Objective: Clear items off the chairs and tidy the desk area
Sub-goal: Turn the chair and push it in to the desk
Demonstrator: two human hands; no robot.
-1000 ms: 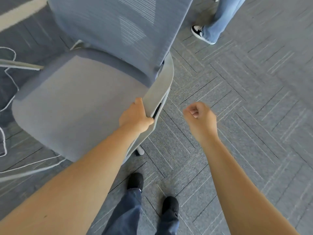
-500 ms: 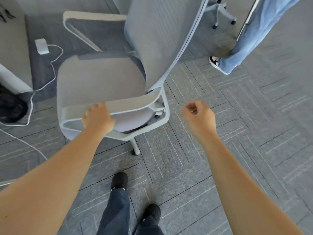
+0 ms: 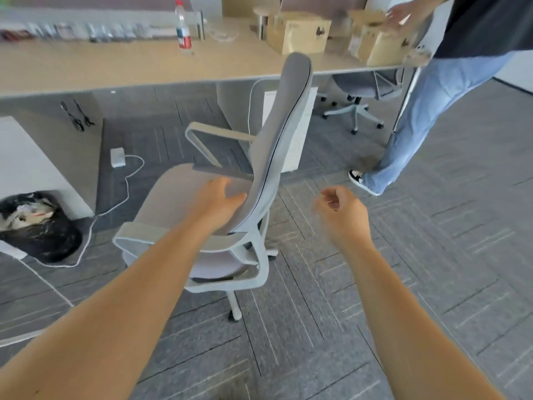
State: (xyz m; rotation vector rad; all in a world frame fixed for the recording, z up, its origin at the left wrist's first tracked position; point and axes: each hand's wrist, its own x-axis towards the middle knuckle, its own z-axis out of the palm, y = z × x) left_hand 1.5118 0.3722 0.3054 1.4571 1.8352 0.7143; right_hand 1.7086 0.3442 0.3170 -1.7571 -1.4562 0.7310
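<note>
While 1 grey office chair (image 3: 202,203) stands just in front of the desk (image 3: 86,64), seat bare, backrest side-on. Left hand (image 3: 217,199) laid against the front of the backrest low down, fingers spread and loose, thumb apart, clamped on nothing. Right hand (image 3: 343,210) hanging free in the air beside the backrest, fingers loosely curled, empty. Probably the tidying step: chair cleared, now being swung and rolled toward the desk. Next likely calls for a firm hold on the backrest and a push inward, clear of the white cable (image 3: 127,180) and charger (image 3: 117,157) on the floor. Contact under the left palm hidden. Castors mostly out of sight. Right fingers blurred. Boxes (image 3: 300,31), bottle (image 3: 183,27) and far clutter on the desk soft.
</note>
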